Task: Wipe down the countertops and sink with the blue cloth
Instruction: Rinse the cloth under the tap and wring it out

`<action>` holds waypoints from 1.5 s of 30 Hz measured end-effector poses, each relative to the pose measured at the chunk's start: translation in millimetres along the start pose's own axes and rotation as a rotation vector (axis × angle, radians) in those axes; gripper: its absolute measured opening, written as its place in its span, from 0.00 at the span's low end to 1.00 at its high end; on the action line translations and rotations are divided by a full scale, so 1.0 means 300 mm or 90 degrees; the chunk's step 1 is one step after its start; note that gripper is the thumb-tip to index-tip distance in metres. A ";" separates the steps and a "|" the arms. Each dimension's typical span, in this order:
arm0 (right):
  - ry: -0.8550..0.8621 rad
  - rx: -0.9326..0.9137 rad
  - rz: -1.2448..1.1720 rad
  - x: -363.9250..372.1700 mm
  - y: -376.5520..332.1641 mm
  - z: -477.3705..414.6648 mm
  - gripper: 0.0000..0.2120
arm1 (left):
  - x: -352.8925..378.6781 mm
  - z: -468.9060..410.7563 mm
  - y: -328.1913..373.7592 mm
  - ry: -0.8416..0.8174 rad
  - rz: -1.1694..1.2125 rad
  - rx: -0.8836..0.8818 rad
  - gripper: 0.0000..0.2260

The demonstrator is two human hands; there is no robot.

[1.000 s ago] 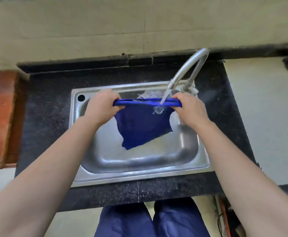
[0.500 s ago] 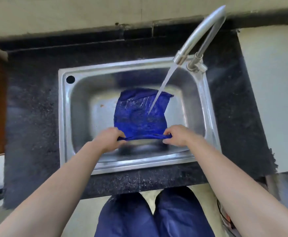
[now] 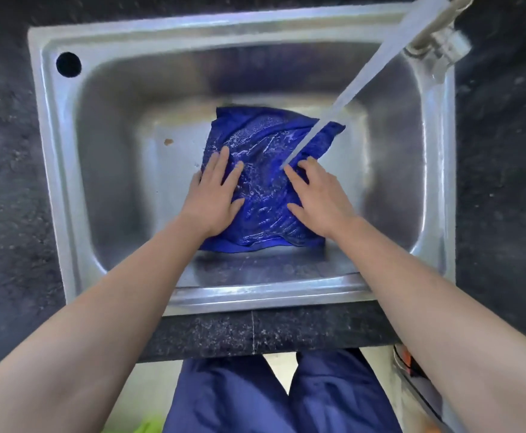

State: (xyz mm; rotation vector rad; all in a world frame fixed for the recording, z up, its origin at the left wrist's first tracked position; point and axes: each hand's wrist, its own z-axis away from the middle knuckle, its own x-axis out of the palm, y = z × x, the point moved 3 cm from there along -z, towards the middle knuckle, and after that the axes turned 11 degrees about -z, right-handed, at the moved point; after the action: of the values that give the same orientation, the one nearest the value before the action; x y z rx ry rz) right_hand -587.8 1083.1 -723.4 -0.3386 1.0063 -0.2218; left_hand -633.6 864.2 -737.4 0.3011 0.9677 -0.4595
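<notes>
Since half a second earlier, the left hand (image 3: 215, 195) and right hand (image 3: 318, 198) had let go of the blue cloth (image 3: 261, 170) and lay flat, pressing it onto the floor of the sink (image 3: 44, 126), where water (image 3: 343, 101) from the tap (image 3: 439, 42) striking it could have splashed onto the worktop (image 3: 255, 332).

Both hands (image 3: 268, 195) press the blue cloth (image 3: 263, 157) flat in the sink (image 3: 105, 151).

A deep blue cloth (image 3: 265, 182) lies in a silver-grey steel sink (image 3: 49, 170); the countertop (image 3: 5, 214) is black speckled with pale flecks, the trousers (image 3: 224, 398) navy
</notes>
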 end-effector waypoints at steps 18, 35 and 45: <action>0.148 -0.001 -0.075 -0.095 -0.044 -0.091 0.23 | -0.062 -0.027 0.012 0.129 -0.063 -0.056 0.26; -0.096 0.023 0.054 -0.006 0.060 -0.014 0.41 | 0.066 0.047 -0.018 0.037 -0.036 0.007 0.35; -0.026 0.087 0.093 -0.086 0.150 -0.185 0.38 | -0.060 -0.162 -0.104 -0.034 -0.129 0.059 0.47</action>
State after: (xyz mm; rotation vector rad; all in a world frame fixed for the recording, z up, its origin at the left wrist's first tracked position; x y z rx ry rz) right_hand -647.5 1123.7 -747.1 -0.1442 0.9664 -0.1497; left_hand -692.9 863.1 -749.6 0.2740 0.9298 -0.6957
